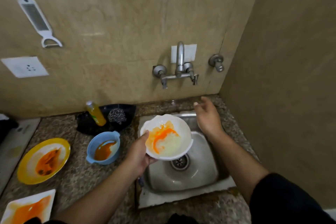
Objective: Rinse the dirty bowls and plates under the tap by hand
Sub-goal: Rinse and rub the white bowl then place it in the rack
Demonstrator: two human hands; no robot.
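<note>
Counter, left: stained square plate (pixel 45 194), yellow plate (pixel 22 171) and blue bowl (pixel 90 146), all well apart from both hands. Left hand (pixel 138 152) grips white bowl (pixel 181 121) by its near-left rim, thumb inside, fingers curled under. Bowl is streaked orange, tilted, over the sink (pixel 200 171), below the tap (pixel 180 60). Right hand (pixel 207 116) hovers over the sink's back-right corner, fingers spread loose, holding nothing.

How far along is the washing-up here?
Barely begun: nothing looks rinsed yet. The left hand holds a white bowl streaked orange over the sink, and no water shows at the tap. The right hand hovers open below it. The blue bowl, yellow plate and square plate wait dirty on the counter.
</note>
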